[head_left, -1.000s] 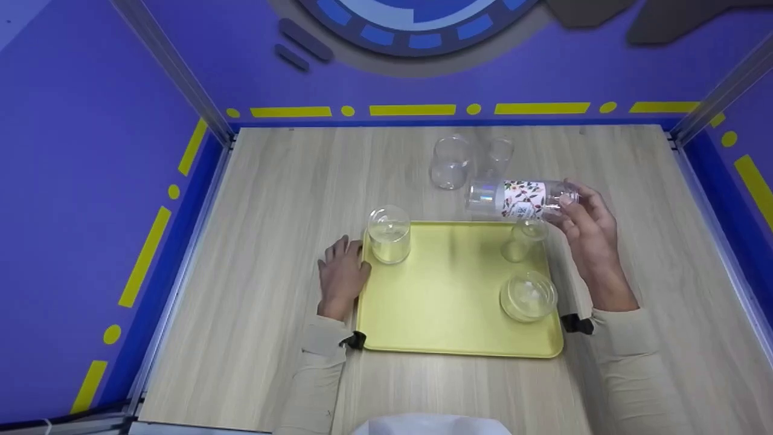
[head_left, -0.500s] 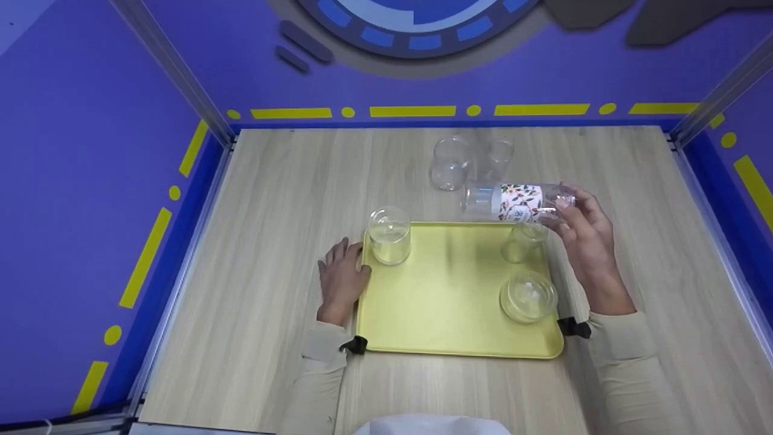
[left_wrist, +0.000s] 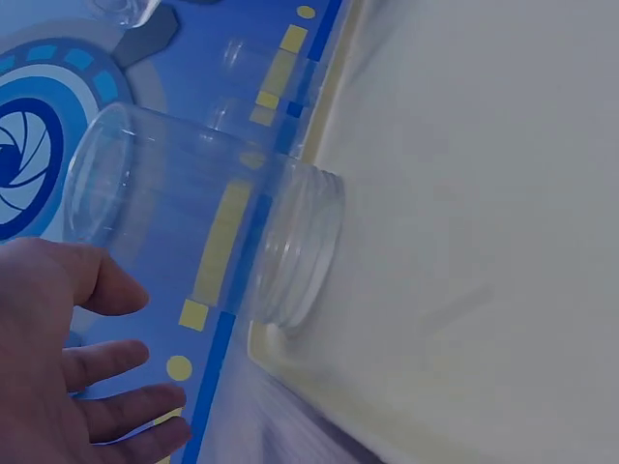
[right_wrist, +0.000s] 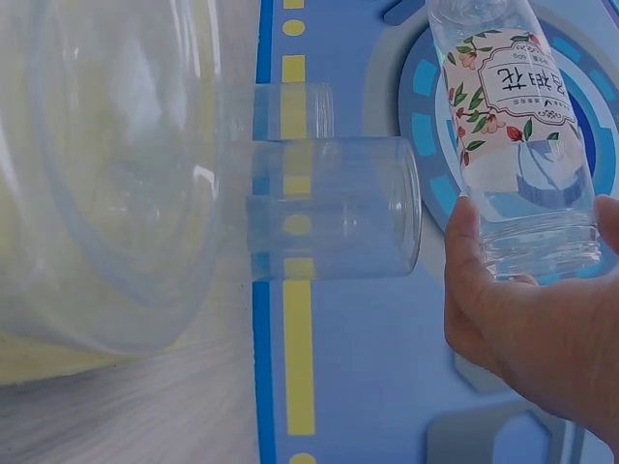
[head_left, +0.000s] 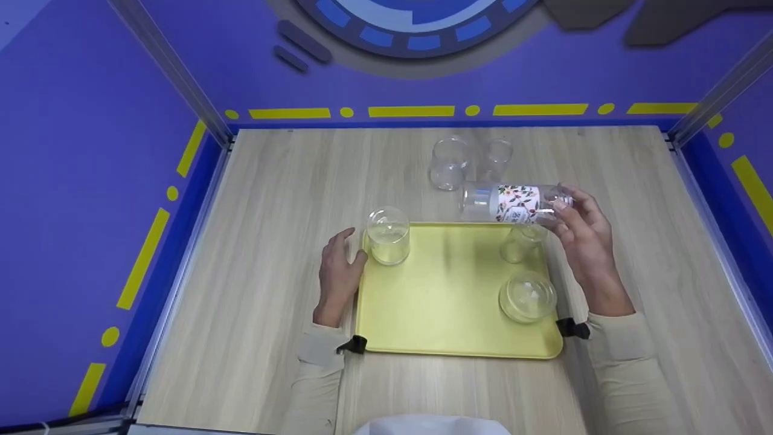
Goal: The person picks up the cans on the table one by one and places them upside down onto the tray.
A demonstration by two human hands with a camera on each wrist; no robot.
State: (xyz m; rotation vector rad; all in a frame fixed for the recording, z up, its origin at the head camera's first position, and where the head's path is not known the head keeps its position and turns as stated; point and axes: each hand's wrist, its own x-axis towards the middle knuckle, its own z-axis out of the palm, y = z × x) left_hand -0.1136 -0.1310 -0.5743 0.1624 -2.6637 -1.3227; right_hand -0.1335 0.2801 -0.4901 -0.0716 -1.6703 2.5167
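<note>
My right hand (head_left: 590,248) grips a clear jar (head_left: 517,203) by its threaded neck. The jar lies sideways in the air over the tray's far edge, its base pointing left. A white label with flowers and leaves (right_wrist: 513,92) wraps its side. On the far left corner of the yellow tray (head_left: 447,320), a second clear jar (head_left: 388,237) stands upside down, threaded mouth on the tray in the left wrist view. Beside that jar, at the tray's left edge, my left hand (head_left: 339,275) holds nothing, with thumb and fingers apart.
Toward the tray's right side stand a small clear glass (head_left: 518,246) and a wide, round clear vessel (head_left: 528,297). Two more clear vessels, a wider one (head_left: 449,164) and a slim one (head_left: 499,154), are on the wooden table (head_left: 290,181) behind the tray. Blue panels (head_left: 386,84) enclose the table.
The labelled jar has shifted slightly left and nearer in my right hand. My left hand has turned, its thumb now spread away from the fingers toward the upside-down jar.
</note>
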